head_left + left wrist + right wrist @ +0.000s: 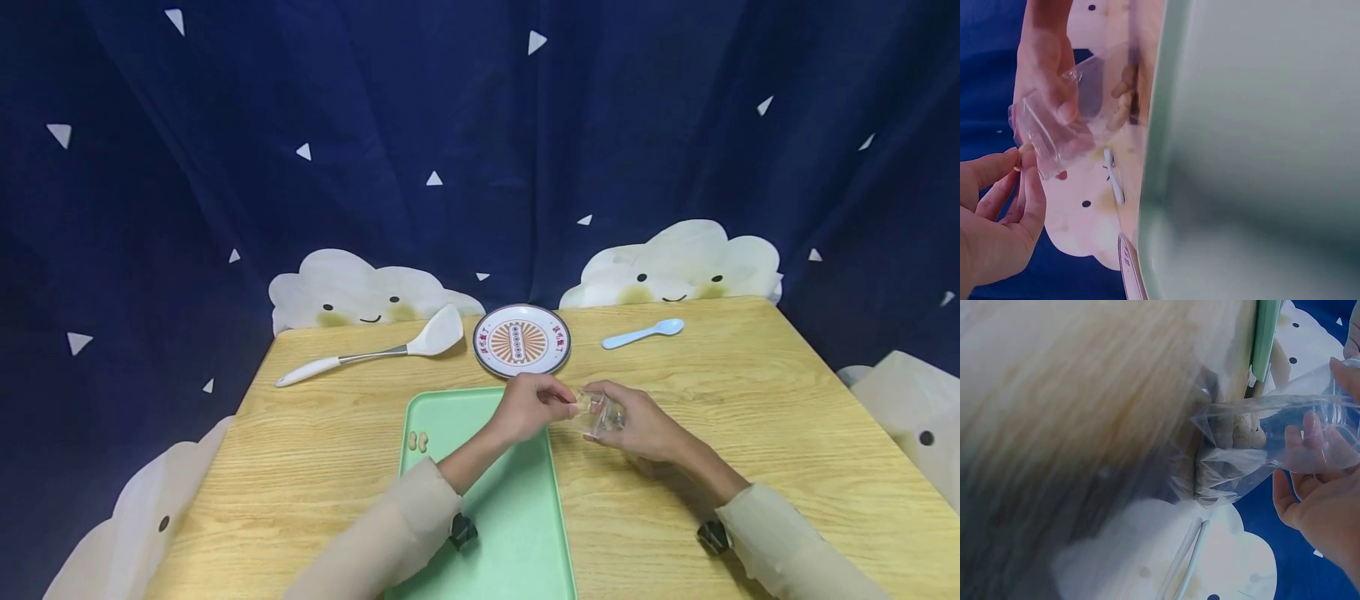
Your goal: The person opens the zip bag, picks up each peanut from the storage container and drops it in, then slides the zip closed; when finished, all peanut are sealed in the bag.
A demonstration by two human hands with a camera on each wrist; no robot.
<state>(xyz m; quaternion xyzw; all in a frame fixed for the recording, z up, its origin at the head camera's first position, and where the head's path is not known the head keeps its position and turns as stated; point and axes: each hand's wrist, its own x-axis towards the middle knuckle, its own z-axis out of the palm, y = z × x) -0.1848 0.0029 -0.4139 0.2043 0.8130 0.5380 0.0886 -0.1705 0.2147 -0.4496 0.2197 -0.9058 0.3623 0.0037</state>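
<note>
My right hand (pixel 641 425) grips a clear plastic bag (pixel 1235 450) over the table, just right of the green tray. Several peanuts (pixel 1247 431) lie in the bag's low end. At the bag's mouth is my left hand (pixel 528 407), its thumb and fingertips pinching a peanut (pixel 1025 150), best seen in the left wrist view. Two more peanuts (pixel 417 442) lie side by side on the tray (pixel 487 517), near its left edge. My left forearm crosses above the tray and hides part of it.
Behind the tray stands a round patterned plate (pixel 555 335). A white spatula (pixel 435 333) with a metal shaft lies left of the plate, and a light-blue spoon (pixel 643 333) lies to its right. A dark-blue curtain (pixel 487 100) hangs behind the wooden table (pixel 315 467).
</note>
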